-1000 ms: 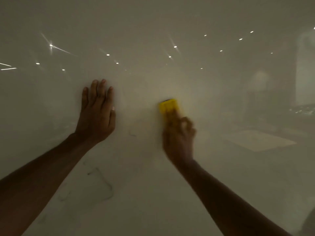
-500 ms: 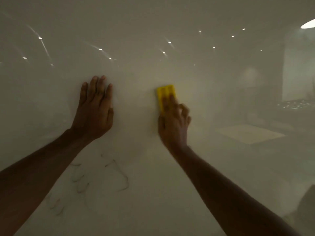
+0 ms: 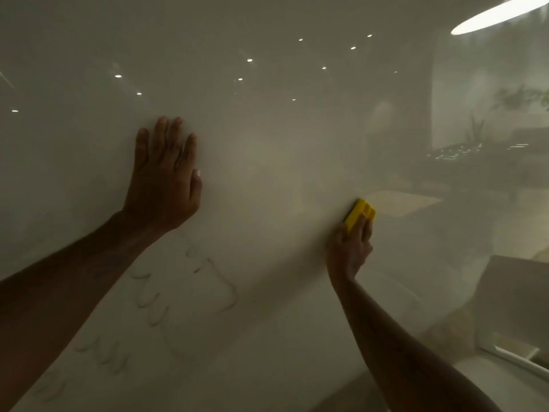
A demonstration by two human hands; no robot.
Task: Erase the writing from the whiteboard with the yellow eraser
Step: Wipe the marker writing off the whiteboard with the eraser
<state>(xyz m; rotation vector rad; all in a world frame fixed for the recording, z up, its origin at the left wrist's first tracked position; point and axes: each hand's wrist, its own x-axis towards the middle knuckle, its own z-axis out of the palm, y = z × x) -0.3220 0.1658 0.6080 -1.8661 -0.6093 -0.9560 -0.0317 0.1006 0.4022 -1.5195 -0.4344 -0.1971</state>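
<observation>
A glossy whiteboard [image 3: 267, 150] fills the view. My left hand [image 3: 163, 179] lies flat on it, left of centre, fingers up and slightly spread. My right hand [image 3: 352, 248] presses a yellow eraser [image 3: 358, 214] against the board at the right of centre; my fingers cover the eraser's lower half. Faint smeared writing [image 3: 184, 292] remains below my left hand, running down toward the lower left between my two forearms.
The board reflects ceiling lights [image 3: 249, 60] and a bright oval lamp [image 3: 499, 14] at the top right. The board's lower right edge [image 3: 511, 356] shows near the corner, with a pale surface beyond it.
My right hand has slid the eraser to the right and downward across the board. My left hand stays flat in place. More of the faint writing has come into view.
</observation>
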